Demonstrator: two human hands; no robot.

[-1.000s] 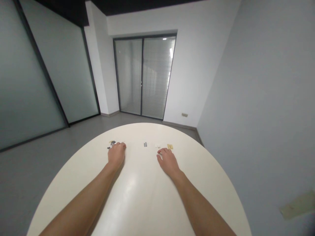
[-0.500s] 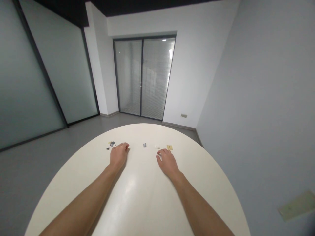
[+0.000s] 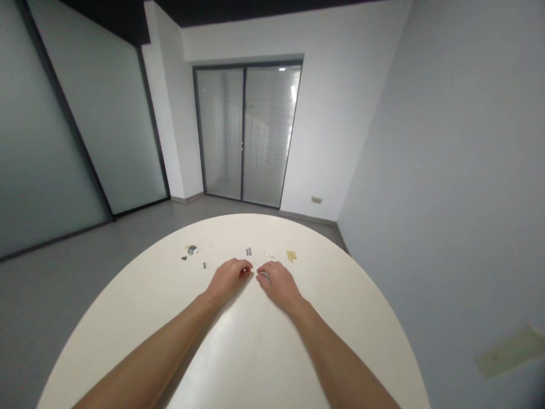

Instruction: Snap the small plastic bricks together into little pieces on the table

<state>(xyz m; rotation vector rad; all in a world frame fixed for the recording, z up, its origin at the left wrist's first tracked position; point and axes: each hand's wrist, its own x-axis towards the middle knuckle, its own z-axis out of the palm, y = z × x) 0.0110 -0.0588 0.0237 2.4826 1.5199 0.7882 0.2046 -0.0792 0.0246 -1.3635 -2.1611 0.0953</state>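
My left hand point(image 3: 230, 279) is over the middle of the table, its thumb and fingertips pinched together. A tiny pale bit shows at those fingertips, too small to name. Facing it, almost touching, is my right hand point(image 3: 279, 283), its fingers curved with a small gap between thumb and forefinger. Just beyond the hands lie two small grey strips point(image 3: 248, 251), side by side. Small white pieces point(image 3: 269, 254) lie beyond my right hand, and flat yellow pieces point(image 3: 291, 255) are to their right.
A round white table point(image 3: 332, 341) carries everything. At its far left are a cluster of small dark grey pieces point(image 3: 192, 250), a lone grey piece point(image 3: 204, 265) and faint white bits point(image 3: 210, 247). Behind stand a glass door point(image 3: 268, 130) and white walls.
My left hand has moved right to the table's middle, uncovering a grey piece and faint white bits. My right hand has shifted left, so the fingertips now nearly meet.
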